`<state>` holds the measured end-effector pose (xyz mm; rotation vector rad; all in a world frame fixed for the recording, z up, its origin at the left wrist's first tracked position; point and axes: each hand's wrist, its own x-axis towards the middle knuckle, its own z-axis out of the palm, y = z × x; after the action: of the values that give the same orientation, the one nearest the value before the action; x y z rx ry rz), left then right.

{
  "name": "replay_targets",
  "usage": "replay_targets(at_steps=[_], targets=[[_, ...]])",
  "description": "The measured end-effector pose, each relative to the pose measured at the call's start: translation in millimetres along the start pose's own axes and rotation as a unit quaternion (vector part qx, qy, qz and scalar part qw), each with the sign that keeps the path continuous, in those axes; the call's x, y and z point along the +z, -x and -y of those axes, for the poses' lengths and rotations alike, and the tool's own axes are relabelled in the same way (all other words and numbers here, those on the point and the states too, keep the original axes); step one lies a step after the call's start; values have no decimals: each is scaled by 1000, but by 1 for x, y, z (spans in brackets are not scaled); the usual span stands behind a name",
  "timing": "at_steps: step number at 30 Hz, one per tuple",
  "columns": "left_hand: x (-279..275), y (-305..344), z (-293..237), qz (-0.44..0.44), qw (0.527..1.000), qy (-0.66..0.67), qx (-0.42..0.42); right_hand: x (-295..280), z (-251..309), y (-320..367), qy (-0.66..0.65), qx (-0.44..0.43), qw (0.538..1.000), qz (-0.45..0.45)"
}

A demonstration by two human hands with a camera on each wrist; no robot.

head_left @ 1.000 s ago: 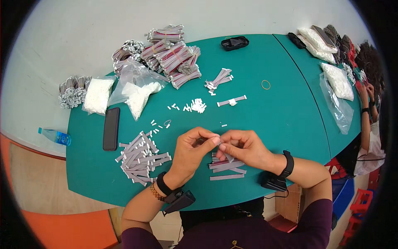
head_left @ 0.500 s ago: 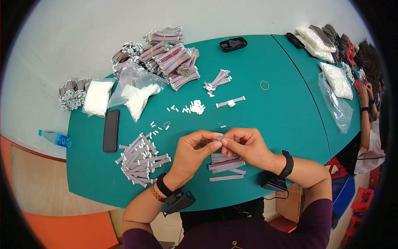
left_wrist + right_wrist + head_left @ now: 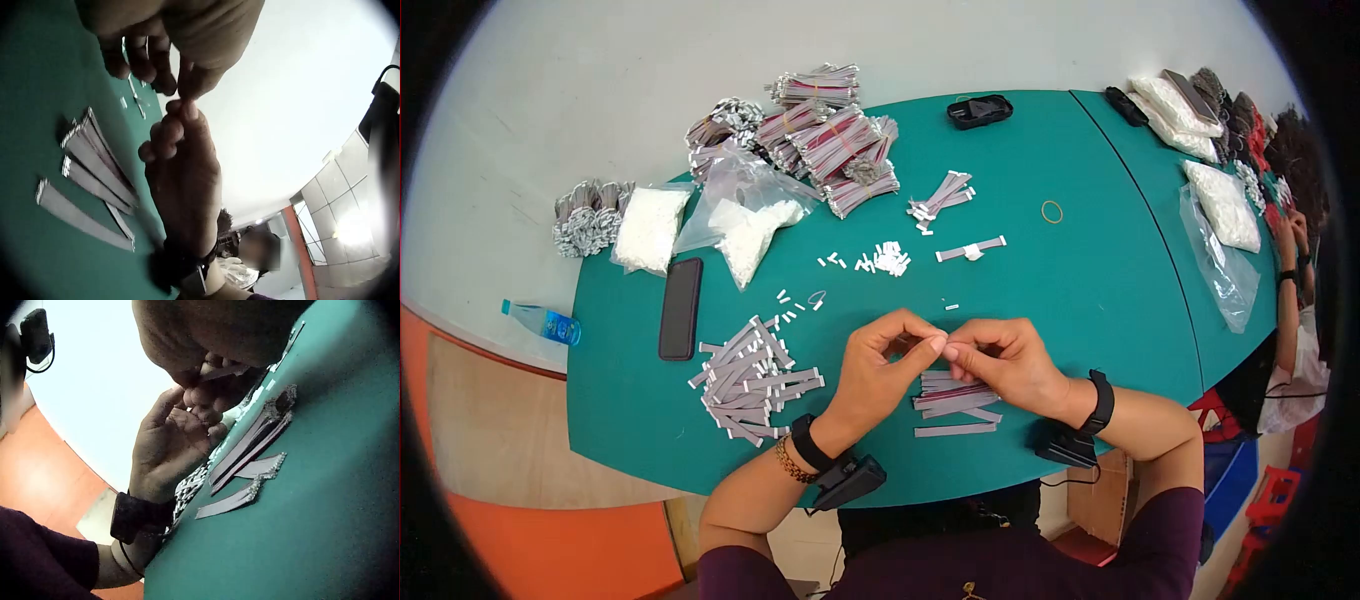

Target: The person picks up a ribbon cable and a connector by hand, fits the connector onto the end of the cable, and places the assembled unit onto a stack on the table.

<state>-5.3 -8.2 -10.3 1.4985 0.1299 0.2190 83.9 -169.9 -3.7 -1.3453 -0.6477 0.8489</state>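
Over the table's near middle, my left hand [image 3: 885, 372] and right hand [image 3: 1012, 368] meet fingertip to fingertip, thumbs against index fingers. Between them they pinch a short grey ribbon cable [image 3: 226, 372]; a strip of it shows under the fingers in the right wrist view, while the fingers hide it in the head view. Below the right hand lie several more flat grey cables [image 3: 956, 431] with pale ends, some with a dark red edge. Left of the left hand spreads a loose heap of grey cables [image 3: 745, 385] with white ends.
Small white pieces [image 3: 890, 259] lie beyond the hands, near a single cable [image 3: 958, 250] with a white piece at its middle. Further back are bundled cables [image 3: 835, 140] and bags of white pieces [image 3: 650, 228]. A phone [image 3: 681, 309] lies left on the green table [image 3: 1090, 300].
A grey strip hung below the right hand a second ago, then its end showed between the fingertips; now the fingers cover it. The head view has shifted slightly.
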Motion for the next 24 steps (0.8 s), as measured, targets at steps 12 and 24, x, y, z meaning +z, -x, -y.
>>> replay_targets(at_steps=[12,24], targets=[[-78,-15,-31,-124,793,-597,18,-4,1,-2,12,7,1000,4],[-96,-22,-18,-136,806,-575,-31,-3,7,0,19,16,1000,3]])
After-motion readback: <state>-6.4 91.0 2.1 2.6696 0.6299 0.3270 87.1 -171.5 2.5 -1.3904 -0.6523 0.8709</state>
